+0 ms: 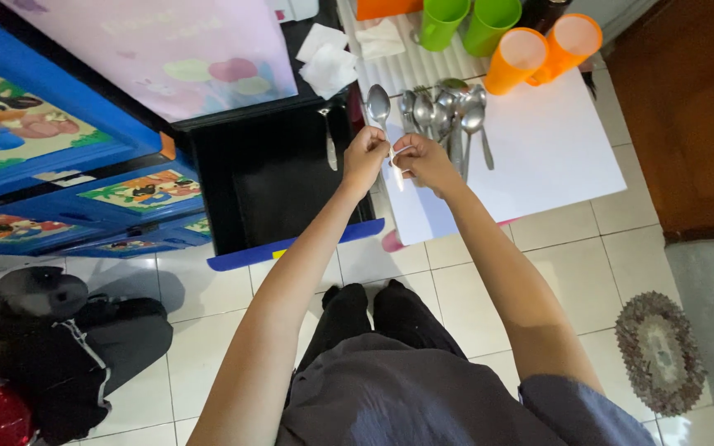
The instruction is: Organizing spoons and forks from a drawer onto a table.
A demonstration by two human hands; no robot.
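Note:
My left hand (364, 154) and my right hand (423, 158) meet over the near edge of a white table (555, 157). Both pinch a metal spoon (379, 106) whose bowl sticks up above my left fist; a bit of white material shows between my fingers on its handle. Just right of my hands, several more metal spoons (448, 111) lie in a loose pile on the table.
Two orange cups (543, 49) and two green cups (466, 21) stand at the table's far side, with white napkins (328, 58) to the left. An open black drawer (270, 177) of a blue plastic cabinet (59, 157) is at left. Dark bags (59, 347) lie on the tiled floor; a small rug (659, 351) is at right.

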